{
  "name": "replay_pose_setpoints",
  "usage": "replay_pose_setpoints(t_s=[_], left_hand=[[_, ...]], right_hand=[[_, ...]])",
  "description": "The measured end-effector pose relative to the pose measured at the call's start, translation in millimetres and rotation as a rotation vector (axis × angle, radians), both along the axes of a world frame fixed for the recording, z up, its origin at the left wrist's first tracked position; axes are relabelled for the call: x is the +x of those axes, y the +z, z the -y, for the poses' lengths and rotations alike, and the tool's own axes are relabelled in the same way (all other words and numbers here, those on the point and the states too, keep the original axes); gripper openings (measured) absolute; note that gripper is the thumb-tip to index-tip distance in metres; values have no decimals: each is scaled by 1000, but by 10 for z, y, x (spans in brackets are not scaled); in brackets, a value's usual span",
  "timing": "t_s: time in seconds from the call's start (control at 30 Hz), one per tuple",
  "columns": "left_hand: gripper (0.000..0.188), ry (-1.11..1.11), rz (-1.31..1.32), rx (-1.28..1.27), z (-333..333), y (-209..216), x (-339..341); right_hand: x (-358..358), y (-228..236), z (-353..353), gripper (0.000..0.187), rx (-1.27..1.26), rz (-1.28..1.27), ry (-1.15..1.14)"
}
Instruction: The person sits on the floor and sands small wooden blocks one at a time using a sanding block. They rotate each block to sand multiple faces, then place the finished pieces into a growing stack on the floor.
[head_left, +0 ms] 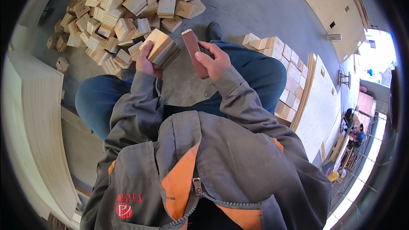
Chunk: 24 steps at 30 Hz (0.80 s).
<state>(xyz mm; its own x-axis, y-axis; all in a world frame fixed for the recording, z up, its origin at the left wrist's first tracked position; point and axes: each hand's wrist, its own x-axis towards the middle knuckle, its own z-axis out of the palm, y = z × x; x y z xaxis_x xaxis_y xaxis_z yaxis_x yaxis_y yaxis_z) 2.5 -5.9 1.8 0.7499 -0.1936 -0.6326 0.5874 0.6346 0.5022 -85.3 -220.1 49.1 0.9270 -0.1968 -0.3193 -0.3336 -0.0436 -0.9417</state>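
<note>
A loose heap of wooden blocks [123, 12] on the concrete floor [255, 8] — neatly stacked blocks [285, 72] beside plywood sheets [336, 12].

left hand [146, 59]: wood block [161, 47] | right hand [213, 61]: sanding block [194, 52]

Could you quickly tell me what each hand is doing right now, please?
Left hand: closed on a stack of thin wooden pieces.
Right hand: closed on a reddish-brown sanding block.

Left hand [146, 61] and right hand [211, 61] raised side by side, fingers curled.
</note>
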Motion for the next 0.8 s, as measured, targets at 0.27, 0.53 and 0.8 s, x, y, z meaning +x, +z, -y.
replay_pose_setpoints(t_s=[0.27, 0.53, 0.8], left_hand=[[50, 50, -28, -107, -33, -75, 1], [48, 14, -13, -183, 34, 124, -54], [49, -75, -66, -180, 7, 102, -45]], right_hand=[[-20, -141, -176, 52, -225, 105, 41], [39, -177, -323, 53, -457, 229, 9], [166, -91, -232, 52, -462, 150, 33]])
